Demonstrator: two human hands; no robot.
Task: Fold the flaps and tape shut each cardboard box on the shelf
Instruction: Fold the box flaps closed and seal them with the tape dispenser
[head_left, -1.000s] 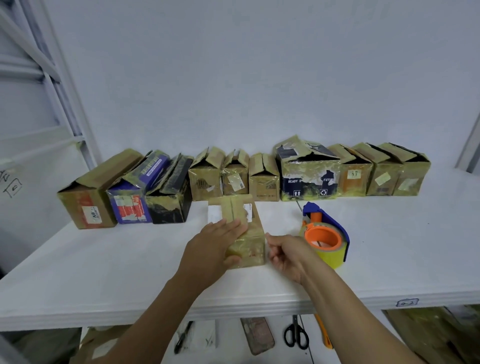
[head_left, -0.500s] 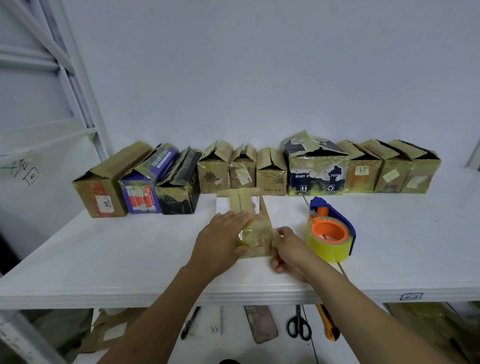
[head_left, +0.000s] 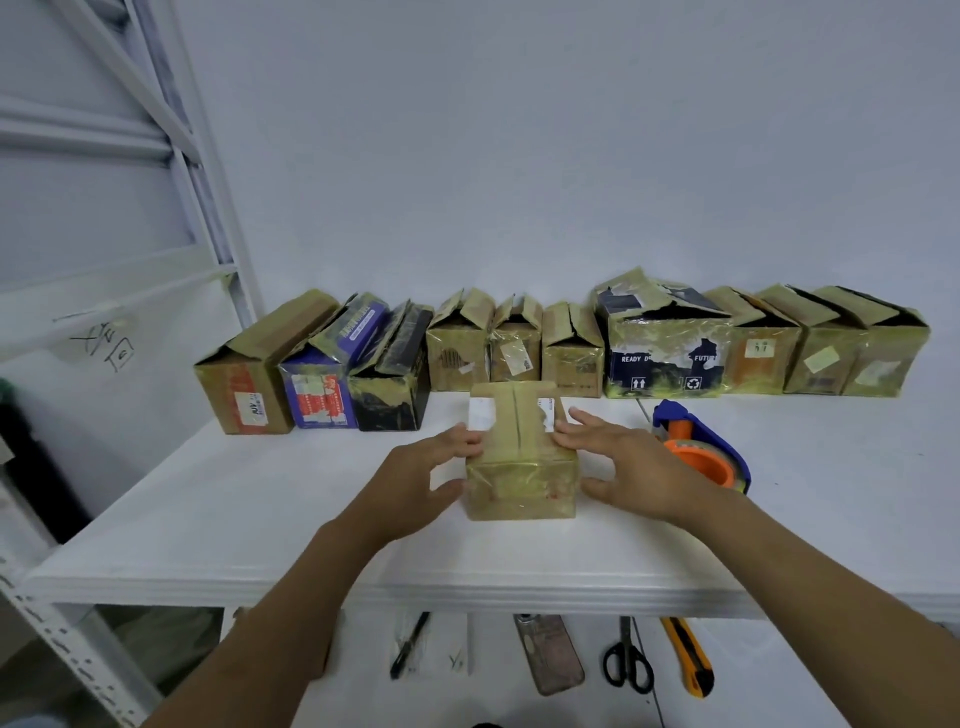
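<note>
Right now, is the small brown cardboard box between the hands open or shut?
Shut: the small brown cardboard box has its flaps folded flat.

Cardboard boxes: eleven in total, with ten in the back row (head_left: 660, 358) and one front box (head_left: 521, 483). Tape dispenser (head_left: 701, 452): one. Pen (head_left: 410, 644): one. Phone (head_left: 550, 654): one. Scissors (head_left: 626, 660): one pair. Utility knife (head_left: 688, 657): one.
</note>
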